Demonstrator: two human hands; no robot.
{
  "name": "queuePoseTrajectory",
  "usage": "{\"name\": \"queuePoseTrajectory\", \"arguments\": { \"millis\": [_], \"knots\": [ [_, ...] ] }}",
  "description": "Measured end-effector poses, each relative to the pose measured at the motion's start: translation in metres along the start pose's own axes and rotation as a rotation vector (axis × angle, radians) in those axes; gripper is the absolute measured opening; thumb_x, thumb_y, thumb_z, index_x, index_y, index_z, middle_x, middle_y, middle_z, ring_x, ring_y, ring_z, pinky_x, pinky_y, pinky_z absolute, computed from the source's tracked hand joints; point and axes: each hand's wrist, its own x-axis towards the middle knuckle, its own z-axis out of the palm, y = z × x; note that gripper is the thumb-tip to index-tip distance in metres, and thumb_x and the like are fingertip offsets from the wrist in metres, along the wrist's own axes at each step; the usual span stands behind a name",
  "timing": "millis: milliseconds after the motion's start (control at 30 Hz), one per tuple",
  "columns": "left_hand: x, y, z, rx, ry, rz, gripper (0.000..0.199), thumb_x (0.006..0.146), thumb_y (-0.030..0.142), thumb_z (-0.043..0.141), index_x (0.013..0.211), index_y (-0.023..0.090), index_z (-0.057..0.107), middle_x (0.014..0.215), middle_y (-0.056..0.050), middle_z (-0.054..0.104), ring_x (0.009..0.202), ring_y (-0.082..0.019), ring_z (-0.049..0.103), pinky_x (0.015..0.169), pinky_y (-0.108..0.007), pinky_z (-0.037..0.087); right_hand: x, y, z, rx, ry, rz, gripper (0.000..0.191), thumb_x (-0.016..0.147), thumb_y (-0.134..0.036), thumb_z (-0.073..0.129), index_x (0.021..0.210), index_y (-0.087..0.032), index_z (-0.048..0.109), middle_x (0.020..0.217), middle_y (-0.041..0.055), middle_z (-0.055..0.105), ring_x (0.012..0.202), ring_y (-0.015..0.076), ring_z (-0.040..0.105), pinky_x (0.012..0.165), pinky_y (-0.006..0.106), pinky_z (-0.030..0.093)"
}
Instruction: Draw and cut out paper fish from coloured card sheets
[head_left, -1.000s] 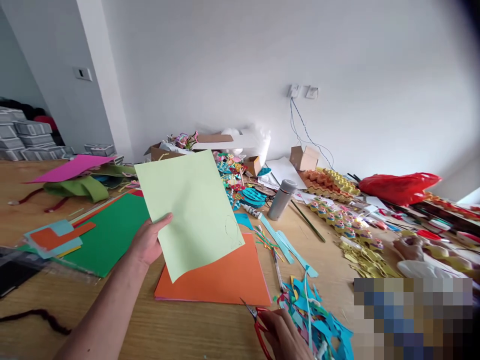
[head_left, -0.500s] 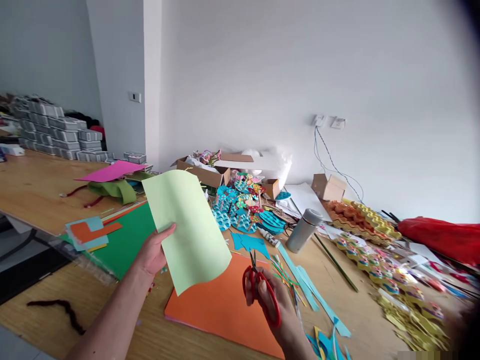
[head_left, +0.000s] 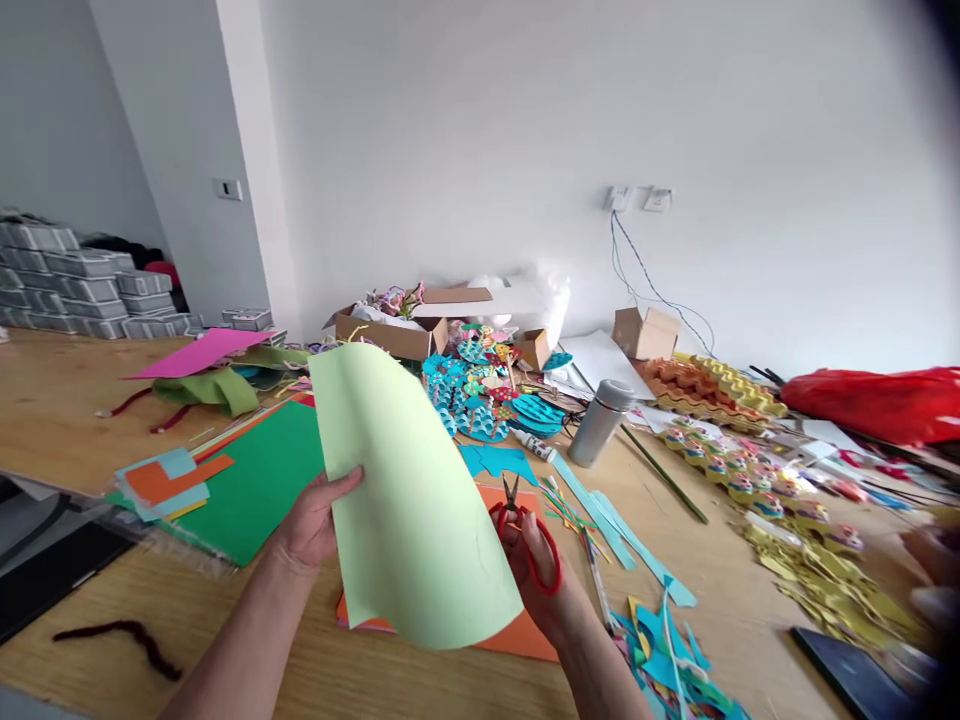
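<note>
A curved sheet of light green paper (head_left: 412, 510) is held up by my left hand (head_left: 319, 520), the thumb lying over its left edge and the fingers hidden behind. My right hand (head_left: 544, 575) grips red-handled scissors (head_left: 551, 570), their short dark blades slightly apart and pointing up and away. The scissors are just beyond the sheet's right edge; I cannot tell whether the hand touches the paper. Beneath the sheet lies a stack of orange paper (head_left: 517, 640), partly covered.
Green sheets (head_left: 255, 500) with paper offcuts lie left. A silver flask (head_left: 600, 425), a glue bottle (head_left: 534, 445) and blue paper crafts (head_left: 469, 400) stand behind. Blue scraps (head_left: 660, 640), yellow scraps (head_left: 802, 580) and a dark phone (head_left: 862, 675) are at right.
The green sheet has come closer and further right, now covering more of the orange paper. The scissors are now beside its right edge. My view has turned slightly right.
</note>
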Motion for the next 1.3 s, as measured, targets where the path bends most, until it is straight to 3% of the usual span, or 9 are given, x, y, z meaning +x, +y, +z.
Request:
{"name": "queuePoseTrajectory", "arguments": {
  "millis": [100, 267, 400, 633, 867, 1000, 1200, 1300],
  "knots": [
    [0.001, -0.003, 0.006, 0.191, 0.031, -0.043, 0.041, 0.064, 0.021, 0.079, 0.103, 0.015, 0.068, 0.092, -0.009, 0.073, 0.083, -0.028, 0.069, 0.075, -0.038, 0.057, -0.001, -0.002, -0.006, -0.020, 0.011, -0.047, 0.029, 0.071, -0.049, 0.069, 0.075, -0.023, 0.057, 0.075, 0.0014, 0.060, 0.069, 0.0179, 0.055, 0.063, 0.028, 0.045],
    [0.004, -0.008, 0.009, 0.398, -0.016, -0.061, 0.054, 0.066, 0.034, 0.078, 0.115, 0.015, 0.063, 0.109, -0.014, 0.068, 0.098, -0.032, 0.065, 0.085, -0.042, 0.052, 0.003, -0.004, -0.009, -0.103, 0.128, -0.158, 0.034, 0.063, -0.035, 0.078, 0.077, -0.021, 0.051, 0.069, -0.0029, 0.054, 0.061, 0.0117, 0.047, 0.057, 0.023, 0.040],
    [0.005, -0.010, 0.005, 0.427, -0.082, -0.058, 0.054, 0.071, 0.036, 0.074, 0.120, 0.019, 0.059, 0.118, -0.013, 0.064, 0.106, -0.032, 0.061, 0.086, -0.042, 0.051, 0.002, -0.004, -0.005, -0.174, 0.258, -0.249, 0.037, 0.062, -0.033, 0.079, 0.078, -0.020, 0.049, 0.069, -0.0031, 0.053, 0.060, 0.0106, 0.047, 0.055, 0.022, 0.039],
    [0.007, -0.010, -0.002, 0.327, -0.325, -0.056, 0.048, 0.073, 0.034, 0.072, 0.117, 0.017, 0.062, 0.116, -0.014, 0.065, 0.108, -0.034, 0.059, 0.087, -0.043, 0.049, -0.001, -0.005, -0.009, -0.201, 0.455, -0.524, 0.034, 0.068, -0.033, 0.076, 0.083, -0.021, 0.047, 0.076, -0.0015, 0.056, 0.067, 0.0118, 0.053, 0.063, 0.025, 0.046],
    [0.006, -0.025, 0.008, 0.447, -0.346, -0.158, 0.041, 0.072, 0.031, 0.073, 0.110, 0.016, 0.066, 0.106, -0.012, 0.069, 0.098, -0.030, 0.064, 0.083, -0.039, 0.050, -0.002, 0.001, -0.012, -0.174, 0.507, -0.627, 0.034, 0.070, -0.030, 0.074, 0.086, -0.023, 0.046, 0.076, -0.0021, 0.055, 0.067, 0.0113, 0.054, 0.062, 0.024, 0.046],
    [0.009, -0.034, 0.009, 0.517, -0.278, -0.125, 0.042, 0.072, 0.039, 0.072, 0.106, 0.014, 0.068, 0.102, -0.013, 0.071, 0.094, -0.030, 0.066, 0.083, -0.041, 0.050, -0.001, 0.002, -0.015, -0.202, 0.495, -0.615, 0.033, 0.071, -0.031, 0.074, 0.086, -0.023, 0.046, 0.078, -0.0012, 0.057, 0.070, 0.0123, 0.055, 0.065, 0.026, 0.046],
    [0.015, -0.026, 0.004, 0.516, -0.079, 0.213, 0.051, 0.071, 0.045, 0.072, 0.111, 0.014, 0.064, 0.109, -0.012, 0.068, 0.107, -0.030, 0.060, 0.091, -0.039, 0.046, -0.001, -0.006, -0.017, -0.245, 0.475, -0.482, 0.033, 0.076, -0.048, 0.065, 0.089, -0.021, 0.051, 0.085, 0.0031, 0.060, 0.072, 0.0162, 0.059, 0.069, 0.033, 0.049],
    [0.015, -0.017, 0.002, 0.501, 0.029, 0.308, 0.053, 0.068, 0.046, 0.074, 0.109, 0.014, 0.064, 0.107, -0.012, 0.069, 0.106, -0.030, 0.060, 0.090, -0.038, 0.047, 0.000, -0.007, -0.016, -0.269, 0.380, -0.391, 0.036, 0.076, -0.052, 0.063, 0.084, -0.020, 0.051, 0.077, 0.0017, 0.059, 0.065, 0.0155, 0.057, 0.063, 0.031, 0.048]
  ]
}}
